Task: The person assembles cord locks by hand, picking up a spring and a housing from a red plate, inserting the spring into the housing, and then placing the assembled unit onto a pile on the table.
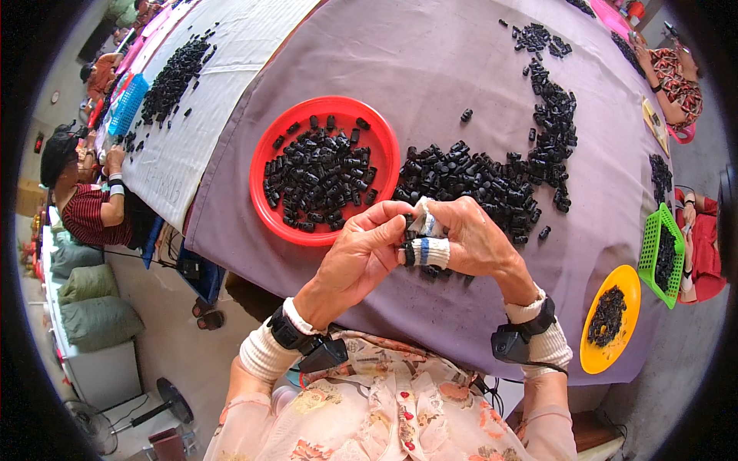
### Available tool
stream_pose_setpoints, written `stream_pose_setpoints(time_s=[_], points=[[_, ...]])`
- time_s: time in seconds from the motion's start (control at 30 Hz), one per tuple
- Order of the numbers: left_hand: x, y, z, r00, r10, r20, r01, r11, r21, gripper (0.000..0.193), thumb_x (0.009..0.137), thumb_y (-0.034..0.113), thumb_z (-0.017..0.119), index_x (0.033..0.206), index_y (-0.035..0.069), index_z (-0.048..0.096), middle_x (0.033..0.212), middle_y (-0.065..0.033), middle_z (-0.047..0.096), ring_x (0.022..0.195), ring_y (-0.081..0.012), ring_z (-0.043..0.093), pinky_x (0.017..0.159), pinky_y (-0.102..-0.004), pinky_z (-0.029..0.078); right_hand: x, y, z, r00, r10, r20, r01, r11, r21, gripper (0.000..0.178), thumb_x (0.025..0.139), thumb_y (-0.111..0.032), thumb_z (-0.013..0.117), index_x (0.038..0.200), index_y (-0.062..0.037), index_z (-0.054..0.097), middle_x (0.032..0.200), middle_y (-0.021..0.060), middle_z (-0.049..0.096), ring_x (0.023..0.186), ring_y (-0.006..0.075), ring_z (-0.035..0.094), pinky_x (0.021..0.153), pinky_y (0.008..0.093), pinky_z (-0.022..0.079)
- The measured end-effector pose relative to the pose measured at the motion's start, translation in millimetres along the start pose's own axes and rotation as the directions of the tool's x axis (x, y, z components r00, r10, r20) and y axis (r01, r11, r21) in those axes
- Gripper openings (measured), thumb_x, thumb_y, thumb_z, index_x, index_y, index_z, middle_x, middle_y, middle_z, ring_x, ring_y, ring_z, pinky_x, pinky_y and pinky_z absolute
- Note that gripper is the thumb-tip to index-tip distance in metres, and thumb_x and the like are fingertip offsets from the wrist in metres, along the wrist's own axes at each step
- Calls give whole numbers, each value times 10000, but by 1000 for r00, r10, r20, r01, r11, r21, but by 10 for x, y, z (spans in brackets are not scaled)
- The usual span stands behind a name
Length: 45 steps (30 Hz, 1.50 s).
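Note:
My two hands meet in front of me, just above the near edge of a heap of small black plastic cylinders (pixel 469 180). My left hand (pixel 357 250) pinches with thumb and forefinger. White cloth covers with blue stripes wrap the thumb and a finger of my right hand (pixel 480 234), whose fingers are also closed. Between the fingertips sits a small black piece (pixel 408 224), mostly covered, apparently the same kind as those in the heap. Left of the heap, a red round tray (pixel 257 180) holds many such cylinders.
The purple cloth (pixel 330 46) covers the table. At the right stand a yellow plate (pixel 626 338) with dark bits and a green basket (pixel 649 242) of black pieces. Another pile (pixel 175 81) lies on the white cloth beside a blue basket (pixel 128 105). Other people sit around both sides.

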<state>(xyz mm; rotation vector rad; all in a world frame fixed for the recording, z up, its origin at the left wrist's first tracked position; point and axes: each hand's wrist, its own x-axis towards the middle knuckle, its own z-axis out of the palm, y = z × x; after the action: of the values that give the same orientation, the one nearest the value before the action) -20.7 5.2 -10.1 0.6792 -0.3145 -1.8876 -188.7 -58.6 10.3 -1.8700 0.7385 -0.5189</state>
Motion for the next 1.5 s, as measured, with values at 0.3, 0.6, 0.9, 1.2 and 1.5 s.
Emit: stream_pose_setpoints(time_s=[0.3, 0.6, 0.9, 1.2, 1.5], points=[[15, 5, -26, 998, -2, 56, 4, 999, -44, 169, 903, 98, 531, 1055, 28, 555, 927, -45, 621, 785, -110, 607, 635, -251, 516, 16, 31, -15, 1000, -4, -10, 4, 1000, 13, 399, 672, -335, 719, 720, -4, 502, 544, 98, 468, 482, 189, 448, 489, 319, 397], [21, -9, -38, 998, 3, 71, -1, 1000, -29, 172, 895, 101, 545, 1050, 28, 563, 924, -45, 620, 783, -108, 606, 646, -252, 516, 7, 46, -15, 1000, 20, 20, -21, 999, 42, 396, 665, -330, 721, 740, 0, 516, 554, 90, 481, 491, 178, 447, 492, 321, 395], [2, 6, -10, 999, 22, 38, -23, 999, 24, 153, 890, 97, 553, 1026, 27, 570, 880, -38, 613, 738, -95, 585, 658, -253, 502, -21, 87, 4, 1000, 4, 12, -4, 1000, 12, 385, 666, -325, 722, 760, -5, 530, 571, 115, 509, 494, 204, 491, 497, 327, 404], [-31, 71, -3, 998, 46, 46, -52, 991, 123, 141, 878, 93, 570, 1002, 25, 575, 875, -33, 609, 759, -91, 577, 686, -264, 496, 1, 35, 0, 1000, -30, 2, 30, 1000, -10, 423, 659, -356, 732, 763, -4, 521, 570, 123, 510, 497, 228, 514, 499, 329, 417], [-36, 76, -15, 996, 62, 68, -72, 986, 147, 162, 882, 105, 574, 1017, 15, 573, 906, -45, 611, 791, -100, 584, 701, -273, 499, 11, 23, -1, 999, -27, 25, 27, 1000, 3, 437, 665, -366, 729, 755, 3, 512, 563, 130, 500, 482, 235, 490, 485, 341, 402]])
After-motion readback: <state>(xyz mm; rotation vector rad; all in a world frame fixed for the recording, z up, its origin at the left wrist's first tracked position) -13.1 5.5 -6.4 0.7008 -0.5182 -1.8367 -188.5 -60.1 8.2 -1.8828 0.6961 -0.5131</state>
